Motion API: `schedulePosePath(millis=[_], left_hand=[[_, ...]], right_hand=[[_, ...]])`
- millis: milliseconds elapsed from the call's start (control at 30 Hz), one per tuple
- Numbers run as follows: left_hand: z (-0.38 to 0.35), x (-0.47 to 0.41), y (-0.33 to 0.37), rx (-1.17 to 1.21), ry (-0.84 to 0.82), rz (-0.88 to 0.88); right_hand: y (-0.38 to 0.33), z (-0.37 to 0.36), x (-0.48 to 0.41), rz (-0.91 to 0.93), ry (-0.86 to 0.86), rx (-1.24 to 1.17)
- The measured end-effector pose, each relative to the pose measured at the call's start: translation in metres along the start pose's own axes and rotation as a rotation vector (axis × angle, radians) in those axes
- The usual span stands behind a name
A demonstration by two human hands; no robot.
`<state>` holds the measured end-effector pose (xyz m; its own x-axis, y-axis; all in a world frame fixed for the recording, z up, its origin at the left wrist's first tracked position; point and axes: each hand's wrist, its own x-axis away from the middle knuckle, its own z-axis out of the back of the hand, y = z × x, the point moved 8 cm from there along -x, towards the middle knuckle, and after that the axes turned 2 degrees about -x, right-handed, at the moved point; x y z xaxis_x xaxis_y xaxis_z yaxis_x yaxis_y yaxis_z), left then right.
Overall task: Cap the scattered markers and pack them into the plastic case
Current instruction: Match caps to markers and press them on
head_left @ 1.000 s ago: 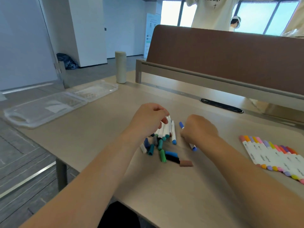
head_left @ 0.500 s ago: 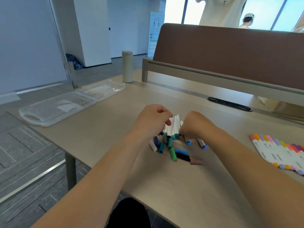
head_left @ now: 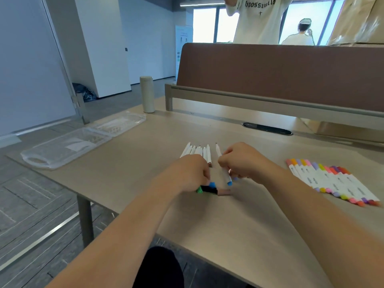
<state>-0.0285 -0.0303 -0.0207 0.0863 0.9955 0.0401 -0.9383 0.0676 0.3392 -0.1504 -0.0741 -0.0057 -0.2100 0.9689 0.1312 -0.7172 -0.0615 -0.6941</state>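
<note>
Pinching a white-barrelled marker with a blue cap [head_left: 224, 170] between thumb and fingers, the person's right hand [head_left: 243, 163] now has one pen singled out, bare tip pointing away. A second ago both hands were just bunched over the heap. The left hand [head_left: 187, 173] has dropped onto the little pile of loose coloured caps [head_left: 209, 189] (green, black, blue, brown), fingers curled down into it, but tbh there's no telling whether it's actually got one yet. The other uncapped white markers [head_left: 197, 151] lie fanned out just beyond that hand. So capping looks underway, probably a hunt for the cap that fits the open end. The row of capped pastel markers [head_left: 332, 181] sits well off to the right on the beige table [head_left: 145, 163]. The clear plastic case [head_left: 72, 142] lies opened flat at the far left edge, with no markers visible in it.
</note>
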Motion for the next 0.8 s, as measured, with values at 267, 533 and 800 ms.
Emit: schedulePosePath(millis=[267, 533, 800], left_hand=[[-0.003, -0.006, 0.008, -0.102, -0.030, -0.008], [0.018, -0.009, -0.012, 0.370, 0.246, 0.085], [0.023, -0.008, -0.032, 0.765, 0.327, 0.189]], right_hand=[[0.002, 0.002, 0.003, 0.046, 0.020, -0.040], [0.001, 0.006, 0.002, 0.125, 0.001, -0.008], [0.003, 0.005, 0.011, 0.225, -0.045, 0.039]])
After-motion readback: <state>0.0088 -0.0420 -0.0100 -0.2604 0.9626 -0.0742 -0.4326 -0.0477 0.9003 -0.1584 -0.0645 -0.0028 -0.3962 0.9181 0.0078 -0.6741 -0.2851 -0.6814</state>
